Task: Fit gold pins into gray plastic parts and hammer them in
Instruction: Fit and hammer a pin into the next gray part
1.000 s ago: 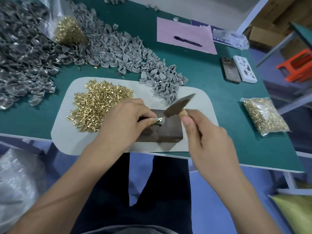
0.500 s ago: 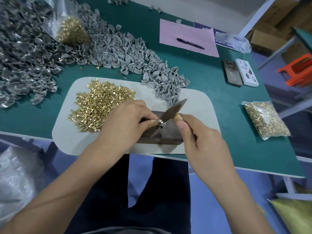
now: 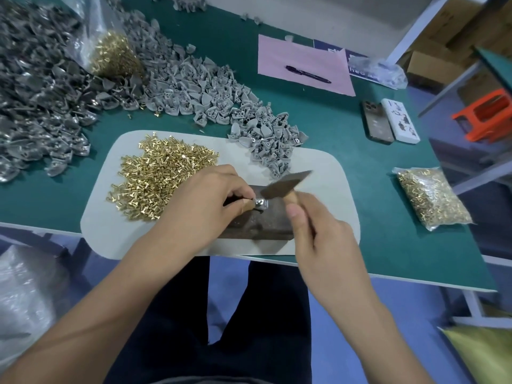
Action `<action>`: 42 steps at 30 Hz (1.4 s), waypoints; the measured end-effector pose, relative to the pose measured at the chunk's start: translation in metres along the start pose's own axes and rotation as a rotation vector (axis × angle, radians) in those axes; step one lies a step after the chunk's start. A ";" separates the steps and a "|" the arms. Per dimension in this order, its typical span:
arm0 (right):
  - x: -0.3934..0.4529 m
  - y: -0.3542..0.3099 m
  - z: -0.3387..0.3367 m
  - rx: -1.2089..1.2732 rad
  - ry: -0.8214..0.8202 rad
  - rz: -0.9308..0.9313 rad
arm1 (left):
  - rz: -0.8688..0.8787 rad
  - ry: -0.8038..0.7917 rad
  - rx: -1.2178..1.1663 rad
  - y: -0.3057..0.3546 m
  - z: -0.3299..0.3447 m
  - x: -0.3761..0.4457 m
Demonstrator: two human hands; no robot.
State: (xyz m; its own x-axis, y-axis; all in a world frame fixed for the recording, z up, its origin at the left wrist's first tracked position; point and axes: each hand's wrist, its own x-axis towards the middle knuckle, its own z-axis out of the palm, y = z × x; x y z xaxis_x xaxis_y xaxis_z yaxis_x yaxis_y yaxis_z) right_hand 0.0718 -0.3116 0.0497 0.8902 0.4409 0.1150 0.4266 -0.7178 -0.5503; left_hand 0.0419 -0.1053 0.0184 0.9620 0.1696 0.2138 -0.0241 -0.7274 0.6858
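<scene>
Hammering step, with the pin being driven into the part on the block.

Your left hand (image 3: 205, 200) pinches the gray plastic part (image 3: 260, 203) on the dark block (image 3: 260, 225); your right hand (image 3: 313, 231) grips the hammer (image 3: 285, 182), its head just above the part. Next, strike squarely, clear of your fingertips. Half a second ago the head was touching the part; now it's lifted.

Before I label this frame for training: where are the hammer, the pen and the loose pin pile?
hammer (image 3: 285, 182), head view, on its blurred metal head
pen (image 3: 308, 74), head view, mid-barrel
loose pin pile (image 3: 163, 176), head view, pile's centre
</scene>
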 end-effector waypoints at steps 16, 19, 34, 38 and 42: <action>0.006 0.027 0.000 -0.157 0.210 0.130 | -0.042 -0.035 -0.038 -0.001 0.001 0.001; 0.009 0.045 0.009 -0.262 0.258 0.253 | -0.049 -0.039 -0.030 -0.001 0.001 0.000; 0.039 -0.032 0.046 -0.044 0.184 -0.356 | -0.109 0.140 -0.210 -0.016 -0.036 -0.033; 0.060 -0.070 0.075 -0.074 0.045 -0.423 | -0.201 0.217 -0.137 -0.043 -0.060 -0.050; 0.073 -0.110 0.112 -0.084 -0.078 -0.481 | -0.304 0.357 -0.079 -0.075 -0.078 -0.071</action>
State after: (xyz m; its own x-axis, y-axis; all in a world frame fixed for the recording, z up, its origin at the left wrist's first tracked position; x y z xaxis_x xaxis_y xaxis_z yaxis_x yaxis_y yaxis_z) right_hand 0.0725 -0.1401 0.0260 0.5757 0.7696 0.2760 0.8007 -0.4624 -0.3809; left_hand -0.0455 -0.0114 0.0063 0.7755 0.5949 0.2114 0.2103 -0.5591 0.8020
